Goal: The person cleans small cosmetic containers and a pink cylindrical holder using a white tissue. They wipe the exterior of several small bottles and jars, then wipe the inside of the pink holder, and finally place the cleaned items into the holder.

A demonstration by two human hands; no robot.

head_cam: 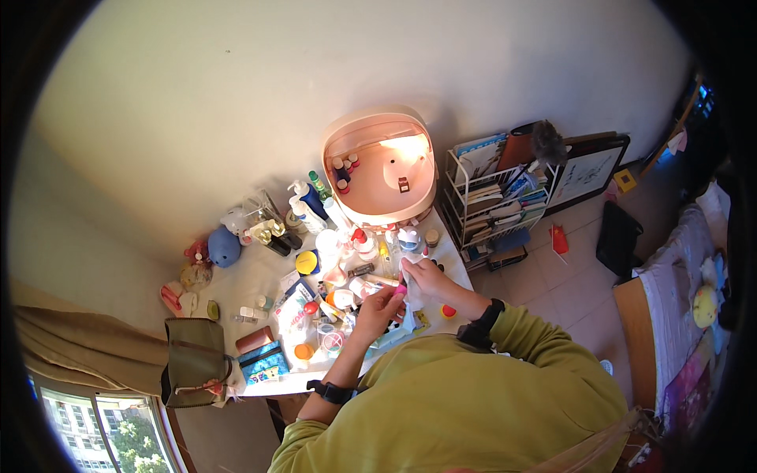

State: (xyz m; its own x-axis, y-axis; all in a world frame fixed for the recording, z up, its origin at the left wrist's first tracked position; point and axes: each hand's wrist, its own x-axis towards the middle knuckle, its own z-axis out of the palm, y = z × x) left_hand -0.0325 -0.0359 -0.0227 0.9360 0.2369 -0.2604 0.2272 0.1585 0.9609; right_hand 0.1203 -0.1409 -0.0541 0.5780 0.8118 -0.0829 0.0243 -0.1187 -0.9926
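Over the front of a cluttered white table (233, 291), my left hand (377, 313) grips a small bright pink item (401, 289), whose exact kind is too small to tell. Close beside it, my right hand (424, 277) pinches a white tissue or wipe (416, 298) that hangs down against the pink item. Cosmetics crowd the surface under both hands, among them a clear bottle with a red top (363, 243) and a yellow round jar (307, 262). Behind them stands a pink cosmetics case (378, 195), open, with several small bottles inside.
Pump bottles (306, 214) stand left of the case. A blue zip pouch (264, 362), a brown case (254, 340) and an olive handbag (195, 355) lie at the left end. Right of the table are a white wire rack (466, 195) of books and a framed picture (585, 171).
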